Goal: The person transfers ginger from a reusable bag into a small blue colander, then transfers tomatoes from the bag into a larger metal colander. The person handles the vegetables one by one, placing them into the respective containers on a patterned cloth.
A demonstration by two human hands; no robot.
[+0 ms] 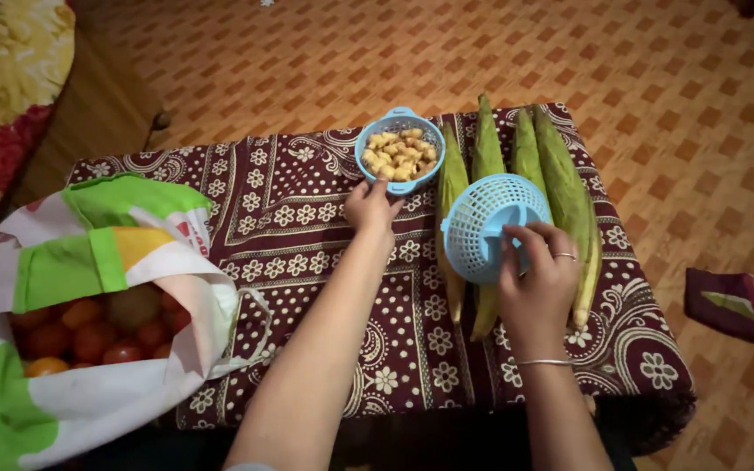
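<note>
Two hands at a small worktop [307,288] with a bag, a bowl, a basket lid and corn.

On the far left, a white and green cloth bag [89,288] lies open, and red and orange tomatoes [89,336] show inside it. The worktop has a dark red cloth with white flowers. The left hand [370,208] reaches up to the blue bowl [400,150], and its fingers touch the near rim, loose and not closed around it. The bowl is full of small pale yellow pieces. Just right of the bowl lie four long green corn cobs [560,183] in their husks, side by side. The right hand [534,275] holds a round blue basket lid [486,227] tilted up on its edge over the corn, fingers wrapped around its rim.
</note>
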